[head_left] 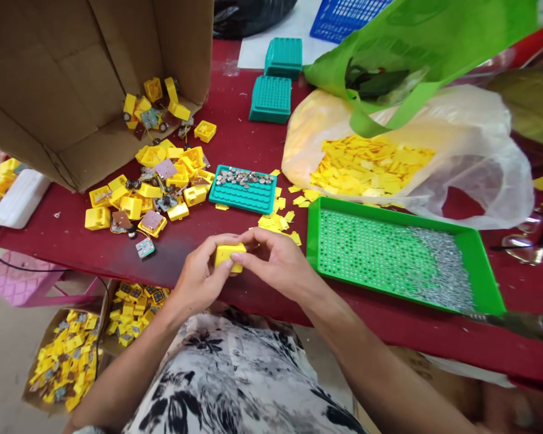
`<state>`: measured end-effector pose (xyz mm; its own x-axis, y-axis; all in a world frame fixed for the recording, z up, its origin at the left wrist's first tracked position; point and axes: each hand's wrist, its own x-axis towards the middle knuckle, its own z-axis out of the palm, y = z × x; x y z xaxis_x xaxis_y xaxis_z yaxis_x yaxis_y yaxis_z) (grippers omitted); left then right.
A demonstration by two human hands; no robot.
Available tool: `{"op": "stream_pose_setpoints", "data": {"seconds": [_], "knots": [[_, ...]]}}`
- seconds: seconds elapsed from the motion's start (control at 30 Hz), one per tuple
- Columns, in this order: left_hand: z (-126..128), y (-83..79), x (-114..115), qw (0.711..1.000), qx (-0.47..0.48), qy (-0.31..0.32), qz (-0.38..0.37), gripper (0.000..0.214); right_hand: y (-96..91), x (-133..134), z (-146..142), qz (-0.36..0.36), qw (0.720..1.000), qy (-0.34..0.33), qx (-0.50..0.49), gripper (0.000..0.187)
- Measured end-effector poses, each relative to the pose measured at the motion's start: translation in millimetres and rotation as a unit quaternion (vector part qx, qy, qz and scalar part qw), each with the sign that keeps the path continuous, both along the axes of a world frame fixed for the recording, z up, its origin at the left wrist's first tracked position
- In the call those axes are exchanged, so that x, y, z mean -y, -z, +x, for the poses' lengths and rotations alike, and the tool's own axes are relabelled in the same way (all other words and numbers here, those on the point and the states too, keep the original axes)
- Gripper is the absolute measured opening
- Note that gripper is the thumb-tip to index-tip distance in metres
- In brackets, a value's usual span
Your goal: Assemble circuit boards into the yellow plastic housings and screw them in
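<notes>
Between both hands, just over the front edge of the red table, is a small yellow plastic box. My left hand grips its left side with the thumb below. My right hand has fingers and thumb closed on its right side. Ahead of the hands lies a teal ridged tray with several silver button cells in its upper part. Loose yellow plastic tabs lie beside that tray. To the left is a pile of yellow casings with circuit boards and wires.
On the right, a green tray holds many screws, with a screwdriver by its corner. Behind it sits a plastic bag of yellow pieces. A cardboard box stands on its side at left. Boxes of yellow casings are on the floor.
</notes>
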<state>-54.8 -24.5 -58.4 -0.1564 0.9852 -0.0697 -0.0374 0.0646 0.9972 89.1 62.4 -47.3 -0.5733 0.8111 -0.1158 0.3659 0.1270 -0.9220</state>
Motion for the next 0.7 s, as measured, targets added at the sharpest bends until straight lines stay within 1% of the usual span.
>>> {"op": "stream_pose_setpoints", "data": {"seconds": [0.03, 0.07, 0.13, 0.17, 0.2, 0.27, 0.33, 0.4, 0.47, 0.53, 0.57, 0.6, 0.63, 0.7], "knots": [[-4.1, -0.9, -1.2, 0.999, 0.028, -0.014, -0.011, 0.029, -0.1, -4.4, -4.5, 0.043, 0.999, -0.006, 0.023, 0.025], [-8.6, -1.4, -2.5, 0.997, 0.059, -0.036, -0.023, 0.032, 0.3, -9.4, -10.2, 0.103, 0.993, -0.014, 0.054, 0.023], [-18.0, -0.8, -5.3, 0.988, 0.119, -0.089, -0.044, 0.037, 3.5, -19.6, -24.5, 0.232, 0.965, -0.034, 0.121, 0.023], [-22.2, 0.1, -6.5, 0.982, 0.144, -0.112, -0.050, 0.039, 6.3, -23.5, -32.1, 0.280, 0.947, -0.049, 0.149, 0.024], [-25.8, 1.3, -7.3, 0.977, 0.163, -0.129, -0.054, 0.041, 9.6, -26.0, -39.1, 0.310, 0.933, -0.067, 0.170, 0.025], [-30.5, 3.7, -8.0, 0.971, 0.185, -0.144, -0.055, 0.043, 16.7, -26.1, -48.9, 0.330, 0.920, -0.093, 0.192, 0.028], [-32.5, 5.4, -7.2, 0.969, 0.191, -0.145, -0.057, 0.043, 22.6, -20.4, -49.9, 0.350, 0.905, -0.098, 0.219, 0.033], [-33.0, 6.0, -5.9, 0.968, 0.194, -0.145, -0.063, 0.044, 25.9, -11.1, -41.5, 0.368, 0.893, -0.093, 0.243, 0.036], [-33.0, 5.7, -5.2, 0.966, 0.201, -0.144, -0.075, 0.045, 26.1, -1.1, -25.9, 0.377, 0.884, -0.086, 0.261, 0.036], [-32.2, 5.3, -6.0, 0.963, 0.215, -0.133, -0.088, 0.046, 22.4, 8.1, -6.0, 0.392, 0.878, -0.072, 0.265, 0.032], [-31.2, 5.1, -7.0, 0.962, 0.224, -0.122, -0.095, 0.047, 18.3, 12.4, 5.3, 0.410, 0.875, -0.056, 0.250, 0.030], [-29.6, 5.1, -8.4, 0.961, 0.233, -0.109, -0.102, 0.047, 12.3, 16.7, 17.7, 0.429, 0.875, -0.031, 0.224, 0.027], [-27.5, 5.1, -9.9, 0.960, 0.239, -0.095, -0.109, 0.048, 4.2, 21.2, 31.4, 0.443, 0.876, 0.011, 0.190, 0.025], [-22.1, 5.1, -13.7, 0.960, 0.241, -0.073, -0.121, 0.048, -17.4, 31.5, 62.9, 0.433, 0.887, 0.101, 0.127, 0.026]]}}
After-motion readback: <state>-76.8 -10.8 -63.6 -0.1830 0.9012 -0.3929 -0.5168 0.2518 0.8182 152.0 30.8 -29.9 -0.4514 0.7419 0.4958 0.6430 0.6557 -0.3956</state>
